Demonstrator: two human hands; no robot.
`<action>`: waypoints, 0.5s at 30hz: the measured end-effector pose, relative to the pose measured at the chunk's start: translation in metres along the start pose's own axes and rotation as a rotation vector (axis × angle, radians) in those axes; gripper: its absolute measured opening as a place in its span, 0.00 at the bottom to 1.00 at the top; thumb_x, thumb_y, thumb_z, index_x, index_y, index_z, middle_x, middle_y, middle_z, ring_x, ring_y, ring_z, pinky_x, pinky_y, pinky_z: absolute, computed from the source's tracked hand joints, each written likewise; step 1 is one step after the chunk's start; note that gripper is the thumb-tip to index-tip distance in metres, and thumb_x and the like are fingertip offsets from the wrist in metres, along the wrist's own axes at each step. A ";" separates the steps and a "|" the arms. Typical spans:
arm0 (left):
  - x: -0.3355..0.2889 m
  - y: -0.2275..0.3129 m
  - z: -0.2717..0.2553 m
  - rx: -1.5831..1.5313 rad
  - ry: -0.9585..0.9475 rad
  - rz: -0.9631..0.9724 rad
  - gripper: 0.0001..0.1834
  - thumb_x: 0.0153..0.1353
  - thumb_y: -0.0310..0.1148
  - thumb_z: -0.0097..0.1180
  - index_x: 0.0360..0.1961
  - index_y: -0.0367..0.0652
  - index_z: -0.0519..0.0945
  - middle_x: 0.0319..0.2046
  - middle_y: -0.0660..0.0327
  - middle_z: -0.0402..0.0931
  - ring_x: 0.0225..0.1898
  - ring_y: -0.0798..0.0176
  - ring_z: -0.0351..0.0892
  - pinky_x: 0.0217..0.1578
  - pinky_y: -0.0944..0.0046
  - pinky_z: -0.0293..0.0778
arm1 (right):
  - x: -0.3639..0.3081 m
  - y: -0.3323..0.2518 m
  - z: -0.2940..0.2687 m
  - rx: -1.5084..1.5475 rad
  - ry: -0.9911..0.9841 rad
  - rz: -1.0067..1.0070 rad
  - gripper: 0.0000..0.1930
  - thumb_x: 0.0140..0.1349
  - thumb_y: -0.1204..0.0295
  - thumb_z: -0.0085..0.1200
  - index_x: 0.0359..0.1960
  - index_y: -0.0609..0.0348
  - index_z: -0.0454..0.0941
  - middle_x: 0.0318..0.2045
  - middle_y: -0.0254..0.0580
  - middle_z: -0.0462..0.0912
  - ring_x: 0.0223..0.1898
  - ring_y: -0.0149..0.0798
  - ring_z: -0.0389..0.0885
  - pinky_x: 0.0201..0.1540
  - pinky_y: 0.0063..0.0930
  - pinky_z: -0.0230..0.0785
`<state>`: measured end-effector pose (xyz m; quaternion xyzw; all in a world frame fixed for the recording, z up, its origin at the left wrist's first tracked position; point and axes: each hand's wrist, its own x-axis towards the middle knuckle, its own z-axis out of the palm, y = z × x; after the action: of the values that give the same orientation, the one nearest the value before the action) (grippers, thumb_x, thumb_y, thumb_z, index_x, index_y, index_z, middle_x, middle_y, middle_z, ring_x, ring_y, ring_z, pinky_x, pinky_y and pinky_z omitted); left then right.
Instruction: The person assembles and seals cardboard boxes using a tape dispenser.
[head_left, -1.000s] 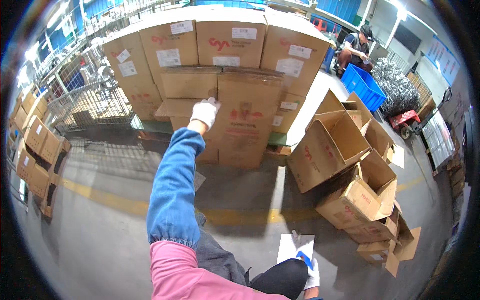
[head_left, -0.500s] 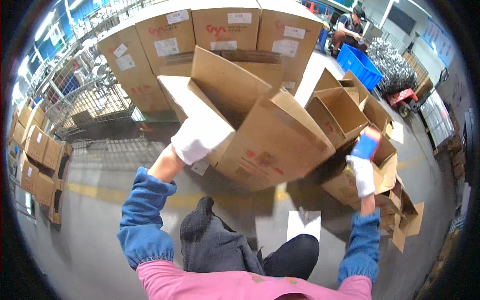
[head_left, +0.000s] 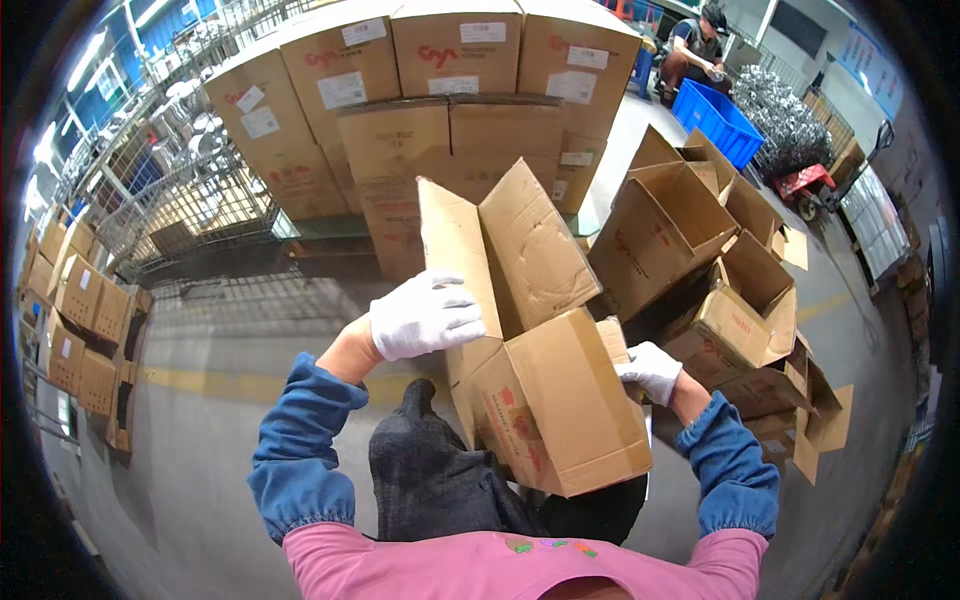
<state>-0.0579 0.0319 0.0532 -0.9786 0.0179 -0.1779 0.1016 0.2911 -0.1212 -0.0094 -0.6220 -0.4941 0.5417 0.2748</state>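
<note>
One open box (head_left: 515, 420) lies at four o'clock from left hand (head_left: 425, 316), fingers clasping its flap (head_left: 455, 235); nine o'clock from right hand (head_left: 652, 373), fingers pinching its edge.

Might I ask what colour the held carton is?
The carton is brown with red print, head view.

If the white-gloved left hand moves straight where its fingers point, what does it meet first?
Most likely the open brown cardboard box, whose left flap the left hand appears to touch; exact depth is unclear.
</note>
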 end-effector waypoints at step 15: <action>-0.024 0.024 -0.021 -0.392 -0.165 -0.102 0.10 0.42 0.30 0.55 0.29 0.55 0.80 0.32 0.69 0.80 0.41 0.64 0.77 0.53 0.51 0.64 | -0.017 -0.062 -0.079 -0.540 0.671 -0.083 0.15 0.43 0.65 0.64 0.29 0.63 0.82 0.22 0.43 0.82 0.22 0.33 0.79 0.29 0.27 0.70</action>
<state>-0.0880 0.0060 0.0589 -0.9905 -0.0058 -0.0954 -0.0984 0.3474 -0.0991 0.0723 -0.7930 -0.5258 0.1490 0.2691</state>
